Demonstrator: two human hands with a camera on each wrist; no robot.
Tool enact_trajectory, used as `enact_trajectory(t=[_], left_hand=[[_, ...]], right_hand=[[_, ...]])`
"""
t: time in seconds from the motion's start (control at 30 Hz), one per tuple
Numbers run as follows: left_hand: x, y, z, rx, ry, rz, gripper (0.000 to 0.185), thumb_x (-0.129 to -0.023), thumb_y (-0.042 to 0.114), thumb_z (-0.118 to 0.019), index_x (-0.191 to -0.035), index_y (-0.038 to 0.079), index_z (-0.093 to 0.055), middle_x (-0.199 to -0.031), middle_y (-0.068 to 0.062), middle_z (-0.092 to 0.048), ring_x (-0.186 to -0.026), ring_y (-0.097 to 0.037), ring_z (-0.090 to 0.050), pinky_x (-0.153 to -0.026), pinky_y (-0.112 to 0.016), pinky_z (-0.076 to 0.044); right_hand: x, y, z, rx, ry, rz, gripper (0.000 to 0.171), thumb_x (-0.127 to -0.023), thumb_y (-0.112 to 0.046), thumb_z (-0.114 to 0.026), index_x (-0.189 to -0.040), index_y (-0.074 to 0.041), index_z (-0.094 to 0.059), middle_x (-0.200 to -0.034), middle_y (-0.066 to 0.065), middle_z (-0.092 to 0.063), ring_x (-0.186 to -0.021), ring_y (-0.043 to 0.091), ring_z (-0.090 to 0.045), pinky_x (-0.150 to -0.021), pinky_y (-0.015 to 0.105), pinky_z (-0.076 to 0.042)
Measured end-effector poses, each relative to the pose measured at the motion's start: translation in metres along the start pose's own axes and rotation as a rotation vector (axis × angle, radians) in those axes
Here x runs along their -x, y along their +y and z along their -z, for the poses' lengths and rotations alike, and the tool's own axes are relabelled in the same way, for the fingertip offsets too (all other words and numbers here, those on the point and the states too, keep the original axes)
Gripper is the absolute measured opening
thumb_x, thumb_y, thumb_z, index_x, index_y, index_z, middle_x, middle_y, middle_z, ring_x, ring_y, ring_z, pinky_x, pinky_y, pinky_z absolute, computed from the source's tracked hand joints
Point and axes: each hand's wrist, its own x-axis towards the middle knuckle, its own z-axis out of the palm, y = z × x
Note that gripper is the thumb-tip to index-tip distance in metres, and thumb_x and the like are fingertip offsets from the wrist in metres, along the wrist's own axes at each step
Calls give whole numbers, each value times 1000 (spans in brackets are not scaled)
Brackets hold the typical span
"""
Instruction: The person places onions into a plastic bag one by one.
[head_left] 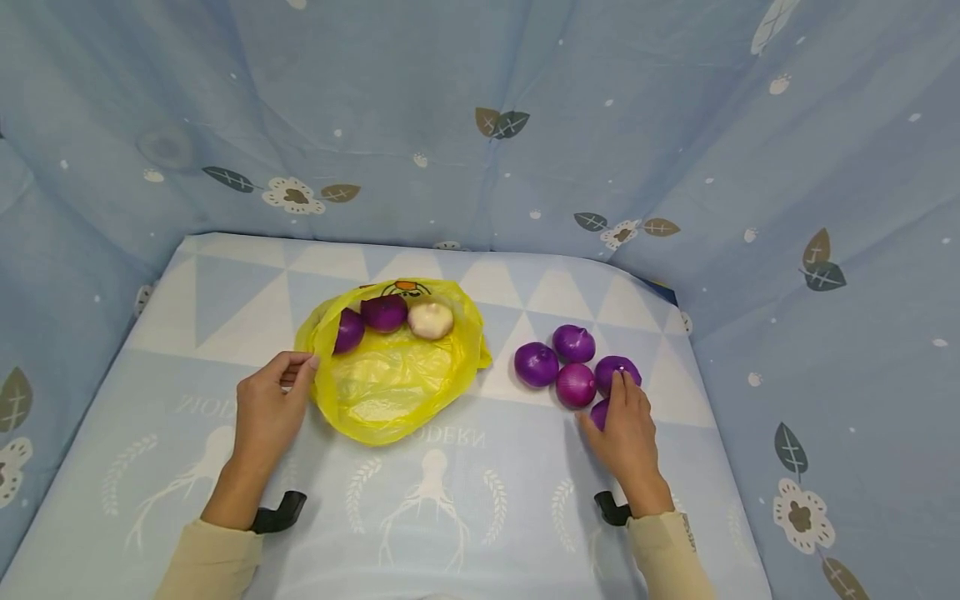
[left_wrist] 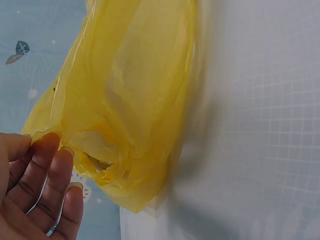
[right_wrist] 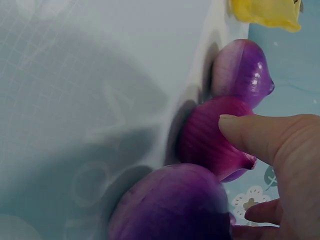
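A yellow plastic bag (head_left: 397,429) lies with its mouth spread wide. Inside it, along the far side, are two purple onions (head_left: 384,313) and a cream-white bulb (head_left: 431,318). My left hand (head_left: 272,408) pinches the bag's left rim between thumb and fingertips, as the left wrist view also shows. Several purple onions (head_left: 536,365) sit grouped to the right of the bag. Over the near right of this group is my right hand (head_left: 627,429), thumb and fingers spread apart. In the right wrist view, its thumb lies across a magenta onion (right_wrist: 205,135), beside a larger purple onion (right_wrist: 170,205); contact is unclear.
A pale cloth with triangles and printed figures covers the table (head_left: 555,467). Blue patterned curtain (head_left: 420,108) encloses the back and both sides. Black curved pieces (head_left: 281,512) show beside both wrists.
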Motion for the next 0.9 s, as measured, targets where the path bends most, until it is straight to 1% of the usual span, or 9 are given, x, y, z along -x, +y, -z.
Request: enact_trajectory(t=[0.1, 0.23, 0.37, 0.43, 0.6, 0.77, 0.9], left_hand=[[0, -1, -1, -5, -2, 4, 22, -103, 20, -70, -110, -1, -75, -95, -15, -76, -82, -28, -68, -70, -6, -41], [1, -3, -1, -17, 2, 6, 22, -103, 19, -70, -110, -1, -75, -95, -15, -76, -82, -27, -68, -70, -7, -42], [1, -3, 1, -15, 5, 8, 22, -103, 19, -70, -109, -1, -75, -95, -15, -76, -82, -28, -69, -70, -7, -41], [1, -2, 2, -11, 5, 5, 22, -103, 19, -71, -109, -1, -75, -95, -16, -76, -82, -29, -69, -70, -6, -40], [1, -1, 2, -6, 5, -3, 21, -102, 19, -71, -109, -1, -75, -95, -17, -76, -81, -29, -69, -70, -6, -40], [1, -1, 2, -7, 3, -2, 22, -102, 19, -71, -110, -1, -75, -96, -16, -76, -82, -29, -69, -70, -6, -40], [1, -1, 2, -6, 3, 0, 22, -102, 19, -71, -110, -1, -75, -96, -16, -76, -82, -29, -69, -71, -6, -40]], right_hand=[[-1, 2, -2, -14, 1, -37, 95, -92, -27, -78, -159, 11, -24, -161, 34, -26, -145, 55, -28, -104, 76, -36], [-3, 5, -4, -30, 30, -66, 94, -92, -25, -77, -161, 8, -22, -159, 34, -29, -145, 54, -28, -103, 76, -37], [-5, 9, -8, -14, 60, -72, 92, -93, -25, -77, -161, 8, -24, -159, 34, -28, -145, 54, -27, -103, 74, -39], [-5, 10, -9, -4, 67, -74, 89, -93, -25, -77, -160, 7, -28, -159, 34, -28, -145, 54, -27, -104, 73, -40], [-6, 11, -10, -7, 49, -70, 82, -94, -24, -76, -158, 6, -35, -161, 34, -23, -147, 55, -25, -105, 71, -40], [-5, 10, -10, -15, 15, -91, 84, -94, -26, -76, -160, 3, -34, -163, 32, -19, -147, 55, -23, -106, 70, -39], [-4, 10, -11, -20, 9, -107, 86, -94, -27, -77, -161, 2, -32, -164, 31, -18, -148, 54, -23, -106, 70, -40]])
